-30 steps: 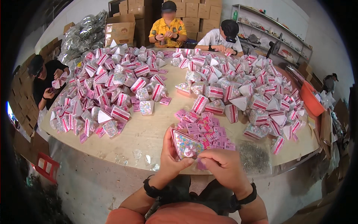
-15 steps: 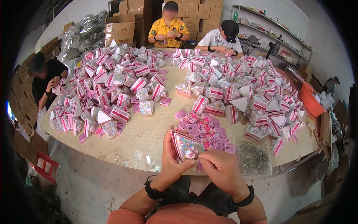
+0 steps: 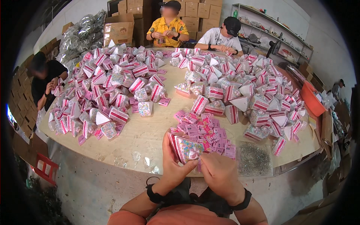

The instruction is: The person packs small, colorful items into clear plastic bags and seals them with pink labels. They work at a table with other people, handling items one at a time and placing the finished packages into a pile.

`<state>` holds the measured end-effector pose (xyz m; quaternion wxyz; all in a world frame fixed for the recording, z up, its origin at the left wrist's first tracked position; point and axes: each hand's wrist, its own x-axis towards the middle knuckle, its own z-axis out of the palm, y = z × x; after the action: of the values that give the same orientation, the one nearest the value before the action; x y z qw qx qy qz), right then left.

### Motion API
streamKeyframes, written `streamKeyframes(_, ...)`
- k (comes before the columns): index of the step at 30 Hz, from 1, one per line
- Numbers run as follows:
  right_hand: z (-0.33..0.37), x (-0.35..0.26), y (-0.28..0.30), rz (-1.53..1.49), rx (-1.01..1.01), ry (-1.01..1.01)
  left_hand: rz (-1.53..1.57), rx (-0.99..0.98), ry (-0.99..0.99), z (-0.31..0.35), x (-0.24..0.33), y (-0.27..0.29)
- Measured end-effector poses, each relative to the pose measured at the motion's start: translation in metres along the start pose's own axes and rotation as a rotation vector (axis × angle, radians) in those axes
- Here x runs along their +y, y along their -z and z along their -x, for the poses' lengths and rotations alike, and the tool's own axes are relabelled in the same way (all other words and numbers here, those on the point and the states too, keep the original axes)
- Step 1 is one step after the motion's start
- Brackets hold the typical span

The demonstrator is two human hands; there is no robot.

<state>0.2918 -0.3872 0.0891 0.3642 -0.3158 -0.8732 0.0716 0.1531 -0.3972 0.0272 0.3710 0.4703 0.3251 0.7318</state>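
My left hand (image 3: 173, 163) is closed around a wrapped toy cake slice (image 3: 187, 148), a wedge with pink-and-white layered sides and coloured sprinkles under clear film. It tilts over the table's near edge, its gathered film end toward my right hand. At that end my right hand (image 3: 220, 172) is closed in a pinch; its fingers hide what they grip. A sliver of pink tag (image 3: 199, 166) shows between the two hands. Just beyond them lies a loose pile of pink printed tags (image 3: 204, 129). Right of it, a flat clear tray (image 3: 255, 158) holds many small metal bits.
Large heaps of wrapped cake slices cover the table (image 3: 157, 127) at left (image 3: 101, 86) and right (image 3: 240, 86). Three people work around the far and left sides. An orange bin (image 3: 312, 99) stands at the right, a red stool (image 3: 47, 168) at lower left. Cartons (image 3: 189, 17) are stacked behind.
My hands and the cake slice stay nearly in place; my right hand has turned slightly at the film end. The view has shifted a little. The far-right person has raised their head slightly.
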Motion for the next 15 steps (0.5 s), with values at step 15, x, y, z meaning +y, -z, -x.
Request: streamKeyframes(15, 0.000, 0.010, -0.008, 0.032, 0.031, 0.053, -0.170, 0.092, 0.021, 0.002, -0.009, -0.004)
